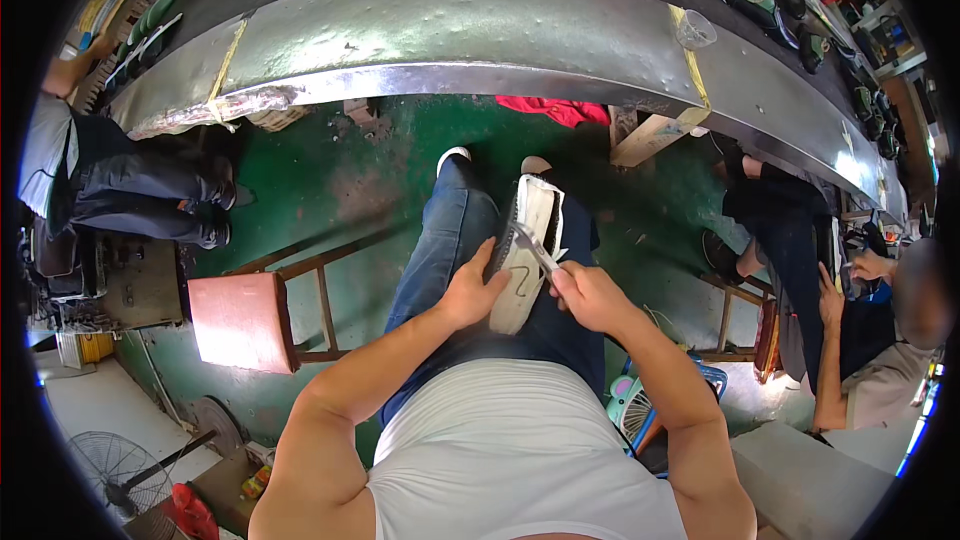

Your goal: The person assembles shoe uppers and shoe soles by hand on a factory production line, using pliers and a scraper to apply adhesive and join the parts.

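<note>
A shoe (514,305) lies sole up across my lap, its pale underside facing me with a dark curved mark on it and a dark upper along the left edge. My left hand (472,290) grips it from the left, thumb against the pale underside. In my right hand (592,297) is a slim metal hand tool (540,252), closed in the fingers. The tool's bent head rests at or just over the shoe's underside; I cannot tell its exact kind.
Ahead runs a long metal-edged bench (450,30) with shoes (755,10) on its dark top. A padded stool (240,322) stands left, and a small fan (630,405) close on my right. Co-workers sit at right (890,370) and left (130,185). Red cloth (560,110) lies under the bench.
</note>
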Tool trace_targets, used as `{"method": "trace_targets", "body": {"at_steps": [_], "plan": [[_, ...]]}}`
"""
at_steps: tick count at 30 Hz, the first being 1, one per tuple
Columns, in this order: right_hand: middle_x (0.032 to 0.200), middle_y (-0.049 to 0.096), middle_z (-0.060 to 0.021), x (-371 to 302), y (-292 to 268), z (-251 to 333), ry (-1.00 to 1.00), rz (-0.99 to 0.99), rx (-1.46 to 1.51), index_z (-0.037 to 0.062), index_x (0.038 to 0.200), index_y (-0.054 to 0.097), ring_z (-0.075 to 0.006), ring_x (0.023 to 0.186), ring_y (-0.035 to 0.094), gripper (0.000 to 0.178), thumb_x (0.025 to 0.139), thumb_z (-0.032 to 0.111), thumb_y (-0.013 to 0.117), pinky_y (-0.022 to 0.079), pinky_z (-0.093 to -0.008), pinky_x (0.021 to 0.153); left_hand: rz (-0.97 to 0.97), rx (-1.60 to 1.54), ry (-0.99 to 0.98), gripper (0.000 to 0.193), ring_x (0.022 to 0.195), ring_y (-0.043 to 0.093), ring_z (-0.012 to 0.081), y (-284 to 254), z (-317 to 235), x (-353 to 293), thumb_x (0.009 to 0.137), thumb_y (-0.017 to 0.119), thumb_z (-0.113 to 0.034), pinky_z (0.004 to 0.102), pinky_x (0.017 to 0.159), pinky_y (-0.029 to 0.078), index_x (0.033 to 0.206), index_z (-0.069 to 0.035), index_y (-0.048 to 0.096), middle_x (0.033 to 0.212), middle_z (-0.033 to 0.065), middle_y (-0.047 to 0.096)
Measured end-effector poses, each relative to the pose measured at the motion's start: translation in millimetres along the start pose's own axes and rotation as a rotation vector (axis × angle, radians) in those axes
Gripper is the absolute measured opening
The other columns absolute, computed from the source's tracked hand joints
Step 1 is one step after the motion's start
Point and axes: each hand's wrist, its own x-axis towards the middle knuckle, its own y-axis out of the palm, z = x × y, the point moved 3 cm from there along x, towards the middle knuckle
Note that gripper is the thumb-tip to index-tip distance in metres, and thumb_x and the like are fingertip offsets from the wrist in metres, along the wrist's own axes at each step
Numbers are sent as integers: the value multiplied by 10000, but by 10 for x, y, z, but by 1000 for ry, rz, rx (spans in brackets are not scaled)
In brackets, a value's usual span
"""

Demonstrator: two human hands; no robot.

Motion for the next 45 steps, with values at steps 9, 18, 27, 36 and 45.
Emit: {"method": "trace_targets", "body": {"at_steps": [9,18,27,36,45], "plan": [[810,675,-105,-357,173,-385,216,-74,431,-16,1002,599,-188,712,673,415,1062,358,431,528,-334,676,384,391,-237,1118,1101,639,446,-269,-856,-92,758,765,-238,432,995,488,1601,-90,45,1189,359,619],[896,658,-78,-643,281,-810,270,-313,900,-32,1107,569,-141,724,641,337,1061,289,476,524,-281,684,-86,159,477,837,963,708,241,-1048,-2034,-51,712,823,-5,341,823,567,1421,-55,382,1075,152,712],[913,656,-71,-710,163,-664,206,-197,651,-6,1120,587,-163,784,641,231,984,180,588,516,-313,739,-53,-19,73,752,942,681,222,-375,-1225,1010,800,840,-255,351,835,546,1377,54,470,1067,187,690],[798,600,-147,-712,-90,-270,117,3,315,17,1032,562,-304,767,615,213,940,202,614,500,-392,752,-84,586,283,282,775,697,381,2,-719,224,901,638,-242,453,717,565,1014,16,639,829,203,699],[808,633,-59,-361,-439,-51,363,382,563,9,971,592,-144,737,630,191,937,196,615,529,-327,660,-227,637,460,211,567,649,355,149,-851,162,938,604,-199,459,544,529,800,-43,637,678,179,656]]}}
